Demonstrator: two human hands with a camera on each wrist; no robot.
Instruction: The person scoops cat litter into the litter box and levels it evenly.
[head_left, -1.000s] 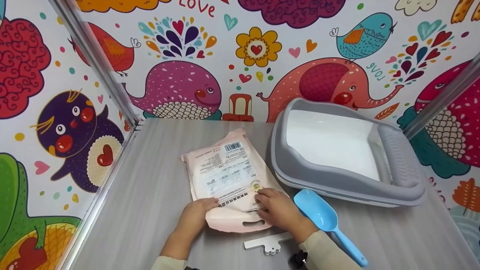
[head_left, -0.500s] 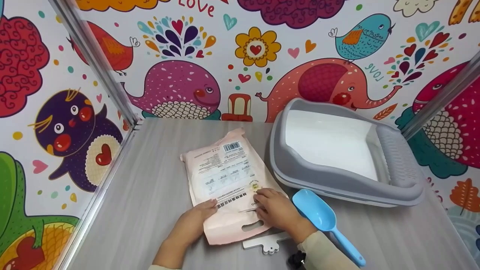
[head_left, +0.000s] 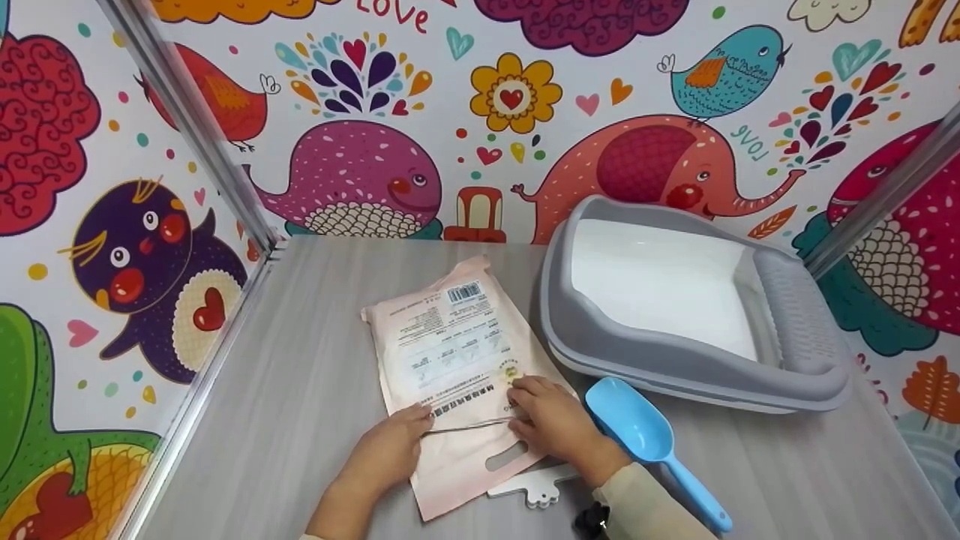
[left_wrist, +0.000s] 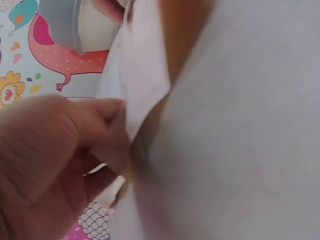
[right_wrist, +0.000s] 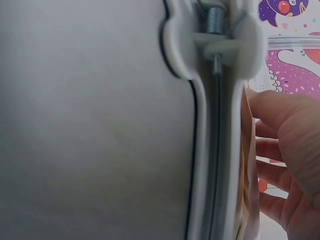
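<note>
A pale pink printed bag [head_left: 461,345] lies on the table, its slotted handle strip towards me. Across its near end, a thin dark opening runs between the two hands. My left hand [head_left: 386,450] pinches the bag's left side by this opening; the left wrist view shows thumb and fingers meeting at the edge. My right hand [head_left: 555,420] holds the right side by the opening, thumb at the edge and fingers over the printed face. Partly under the handle strip and right forearm is a white clip [head_left: 536,486], with its spring visible in the right wrist view.
A grey litter box [head_left: 660,360] with a white inside stands at the back right. Beside the right forearm lies a blue scoop [head_left: 637,424], handle towards me. Patterned panels and metal posts border the grey table [head_left: 300,360].
The handle strip has unfolded and stretched towards me, and the slit-like opening has come into view between the hands. My left hand has shifted slightly down; the right has barely moved.
</note>
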